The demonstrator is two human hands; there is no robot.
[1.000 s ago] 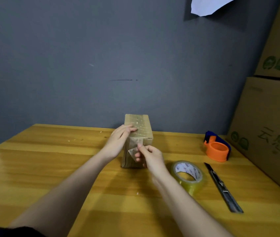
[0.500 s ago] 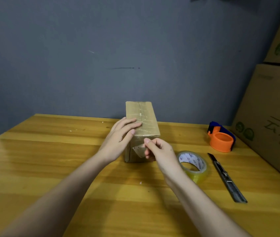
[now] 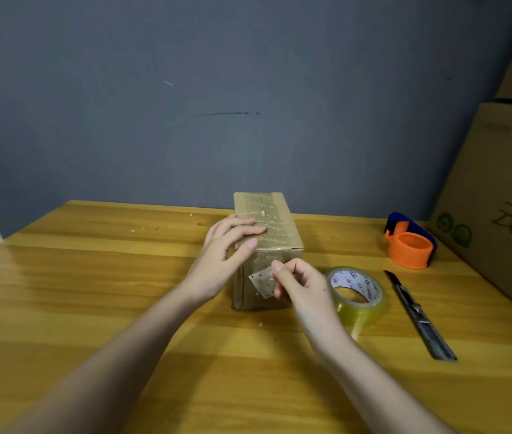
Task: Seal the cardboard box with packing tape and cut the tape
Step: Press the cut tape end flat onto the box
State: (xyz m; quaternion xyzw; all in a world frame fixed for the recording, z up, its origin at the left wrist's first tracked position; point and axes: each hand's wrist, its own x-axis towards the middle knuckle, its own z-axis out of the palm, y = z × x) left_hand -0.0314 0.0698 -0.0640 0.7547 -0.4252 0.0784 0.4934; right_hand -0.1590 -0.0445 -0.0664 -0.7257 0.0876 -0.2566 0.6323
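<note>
Left hand [image 3: 223, 261] rests flat-fingered on the cardboard box [image 3: 275, 227]; right hand [image 3: 300, 283] pinches a loose tape end [image 3: 262, 281]. Top appears taped; the end remains unstuck.

Small brown cardboard box [image 3: 275, 227], matt, its top striped with shiny wrinkled clear tape. Glossy varnished yellow wooden table [image 3: 91, 277]. Transparent glossy plastic tape roll [image 3: 356, 294]. Dull grey metal utility knife [image 3: 420, 317]. Smooth orange plastic dispenser [image 3: 409, 245]. Matt grey wall [image 3: 185, 89].

Two bare forearms, no sleeves, no watch or rings visible. Left hand [image 3: 221, 261] & right hand [image 3: 303, 285]: short plain nails, no gloves.
</note>
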